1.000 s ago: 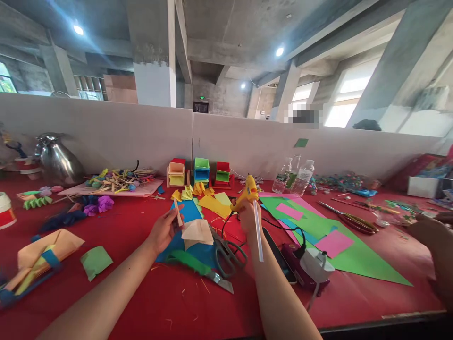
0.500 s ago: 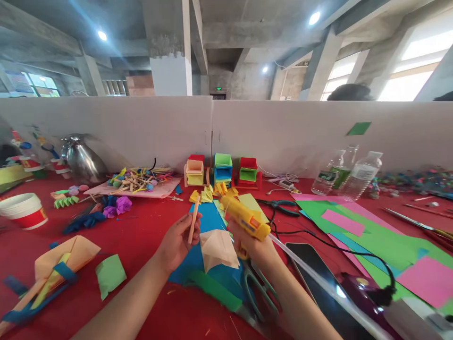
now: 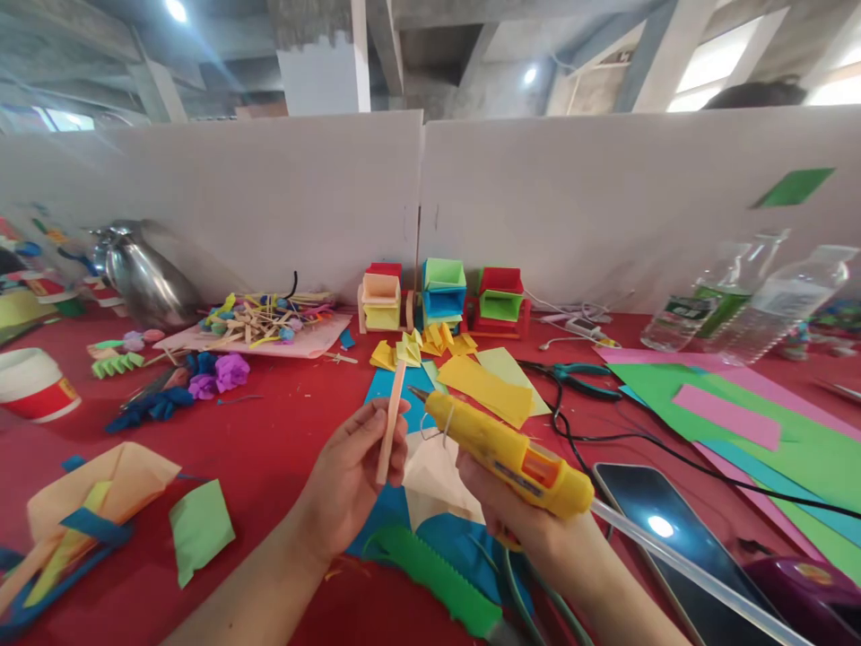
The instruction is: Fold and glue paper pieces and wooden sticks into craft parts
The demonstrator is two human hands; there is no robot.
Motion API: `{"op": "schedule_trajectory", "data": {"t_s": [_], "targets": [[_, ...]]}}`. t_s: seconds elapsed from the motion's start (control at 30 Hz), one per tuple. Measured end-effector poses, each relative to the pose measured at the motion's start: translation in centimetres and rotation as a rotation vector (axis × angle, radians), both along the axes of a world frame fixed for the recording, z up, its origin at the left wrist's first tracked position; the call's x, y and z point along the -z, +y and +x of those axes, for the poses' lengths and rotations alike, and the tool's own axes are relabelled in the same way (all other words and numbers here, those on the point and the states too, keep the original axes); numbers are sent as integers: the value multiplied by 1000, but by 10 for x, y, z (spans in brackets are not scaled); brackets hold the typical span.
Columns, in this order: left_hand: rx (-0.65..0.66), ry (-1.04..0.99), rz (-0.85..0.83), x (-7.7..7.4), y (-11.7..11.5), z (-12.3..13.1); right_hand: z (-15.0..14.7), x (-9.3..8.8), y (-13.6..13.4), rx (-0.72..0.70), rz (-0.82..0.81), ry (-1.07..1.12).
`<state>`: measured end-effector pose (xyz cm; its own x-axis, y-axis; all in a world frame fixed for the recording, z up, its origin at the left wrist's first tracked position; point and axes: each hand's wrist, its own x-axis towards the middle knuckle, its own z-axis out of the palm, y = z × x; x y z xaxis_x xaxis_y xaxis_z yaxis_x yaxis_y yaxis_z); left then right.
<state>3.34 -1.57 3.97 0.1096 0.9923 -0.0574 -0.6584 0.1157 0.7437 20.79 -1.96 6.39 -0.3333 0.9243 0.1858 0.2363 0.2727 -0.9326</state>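
Compared with the frame a second ago, you have brought the glue gun (image 3: 501, 450) across to the stick (image 3: 392, 422): its nozzle then pointed up and well apart from the wood, and now aims left, just beside the stick's upper half. Whether it touches, you cannot tell from this view. Your left hand (image 3: 353, 462) is closed on the stick's lower part, thumb against fingers, the stick near upright with its top leaning slightly right. Your right hand (image 3: 515, 511) is wrapped around the gun's grip; the trigger finger is unclear. Your hands are apart, the peach paper (image 3: 437, 475) on the blue sheet (image 3: 380, 513) lying between and beneath them.
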Motion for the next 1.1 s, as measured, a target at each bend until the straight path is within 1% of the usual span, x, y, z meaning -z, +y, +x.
{"op": "schedule_trajectory", "data": {"t_s": [0.23, 0.4, 0.63, 0.8, 0.87, 1.1], "targets": [[-21, -15, -13, -1, 0, 1, -5, 1, -4, -20, 2, 9], [2, 45, 20, 1, -1, 1, -6, -1, -5, -18, 22, 9], [25, 106, 53, 1, -4, 1, -1, 2, -3, 44, 26, -60], [35, 116, 50, 3, -5, 1, 3, 7, -2, 118, -45, -49], [35, 118, 49, 2, -5, 2, 3, 7, -3, 139, -48, -22], [40, 126, 34, 2, -5, 2, 1, 5, -2, 133, -24, 3]]}}
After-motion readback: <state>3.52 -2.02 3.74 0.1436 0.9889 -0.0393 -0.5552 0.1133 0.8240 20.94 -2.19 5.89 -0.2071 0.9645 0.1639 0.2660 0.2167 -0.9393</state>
